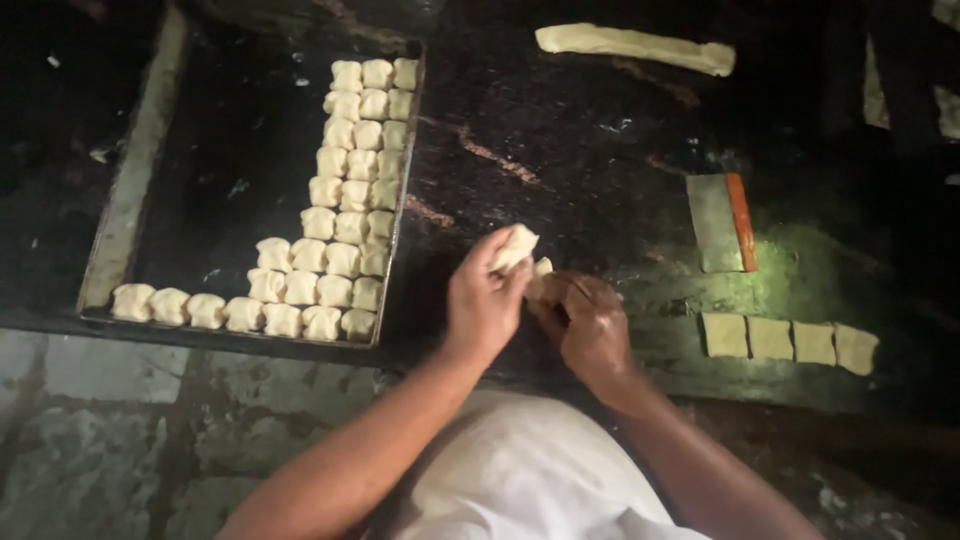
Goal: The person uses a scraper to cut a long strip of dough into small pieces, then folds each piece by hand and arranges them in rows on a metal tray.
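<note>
My left hand (485,300) and my right hand (590,325) meet over the dark worktop, both closed around a small piece of pale dough (518,248). The dough sticks up above the left fingers and touches the right fingertips. Left of my hands lies a dark baking tray (130,200) holding several shaped dough pieces (345,200) set in rows along its right side and front edge.
A metal dough scraper with an orange handle (722,222) lies to the right. Below it sit several flat cut dough squares (790,340) in a row. A long dough strip (635,47) lies at the back. The stone worktop edge (300,350) runs in front of me.
</note>
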